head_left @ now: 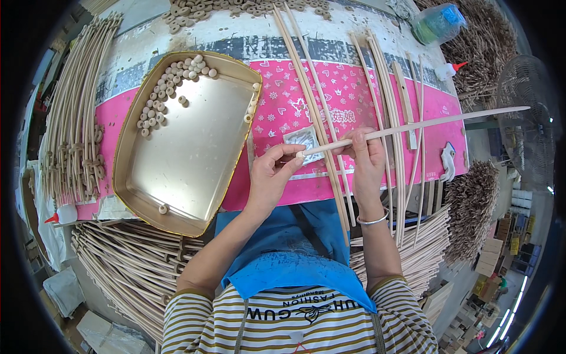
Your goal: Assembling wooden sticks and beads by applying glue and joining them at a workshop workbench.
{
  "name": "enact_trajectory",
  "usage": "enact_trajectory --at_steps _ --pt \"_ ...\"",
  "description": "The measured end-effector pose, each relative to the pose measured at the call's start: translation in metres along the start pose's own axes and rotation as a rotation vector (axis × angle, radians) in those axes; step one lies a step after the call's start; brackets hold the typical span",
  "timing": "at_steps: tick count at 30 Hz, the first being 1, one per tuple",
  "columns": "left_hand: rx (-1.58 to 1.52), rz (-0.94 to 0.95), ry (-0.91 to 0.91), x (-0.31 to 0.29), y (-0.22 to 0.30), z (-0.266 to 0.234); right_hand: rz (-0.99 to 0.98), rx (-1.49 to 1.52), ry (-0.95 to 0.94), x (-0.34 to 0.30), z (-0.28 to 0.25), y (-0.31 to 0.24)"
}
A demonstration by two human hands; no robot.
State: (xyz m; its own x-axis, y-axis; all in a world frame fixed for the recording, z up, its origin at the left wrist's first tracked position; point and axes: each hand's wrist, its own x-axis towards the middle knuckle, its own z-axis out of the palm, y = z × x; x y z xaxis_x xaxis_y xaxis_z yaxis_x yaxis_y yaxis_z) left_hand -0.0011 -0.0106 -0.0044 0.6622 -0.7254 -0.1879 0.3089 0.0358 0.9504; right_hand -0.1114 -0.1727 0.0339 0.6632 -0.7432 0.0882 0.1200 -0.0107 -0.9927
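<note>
My right hand [367, 165] is closed around a long pale wooden stick [448, 118], which slants up to the right. At the stick's near end, the thumb and fingers of my left hand [268, 180] pinch a small wooden bead [300, 154]. The bead touches the stick's tip; whether the tip sits inside it I cannot tell. Below the stick, a small white dish [292, 138] of tiny pieces lies on the pink mat [271, 88]. Left of my left hand stands a gold-rimmed metal tray [188, 159], with round beads [159, 111] grouped toward its upper left.
Loose sticks [389, 100] lie lengthwise across the table, some past its front edge. Bundled rods [73, 112] stand at left, and more rods [127, 259] lie below the table edge. Wooden rings [194, 10] are heaped at the back. A glue bottle [445, 71] and a fan [525, 112] are at right.
</note>
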Motion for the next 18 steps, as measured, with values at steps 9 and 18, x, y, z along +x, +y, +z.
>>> enact_trajectory --at_steps 9,18 --pt "0.576 0.475 -0.065 0.0 0.025 -0.012 0.012 0.052 0.015 -0.02 0.009 -0.008" --pt "-0.371 0.093 -0.025 0.001 0.019 0.027 -0.042 0.152 0.275 -0.031 0.036 -0.007"
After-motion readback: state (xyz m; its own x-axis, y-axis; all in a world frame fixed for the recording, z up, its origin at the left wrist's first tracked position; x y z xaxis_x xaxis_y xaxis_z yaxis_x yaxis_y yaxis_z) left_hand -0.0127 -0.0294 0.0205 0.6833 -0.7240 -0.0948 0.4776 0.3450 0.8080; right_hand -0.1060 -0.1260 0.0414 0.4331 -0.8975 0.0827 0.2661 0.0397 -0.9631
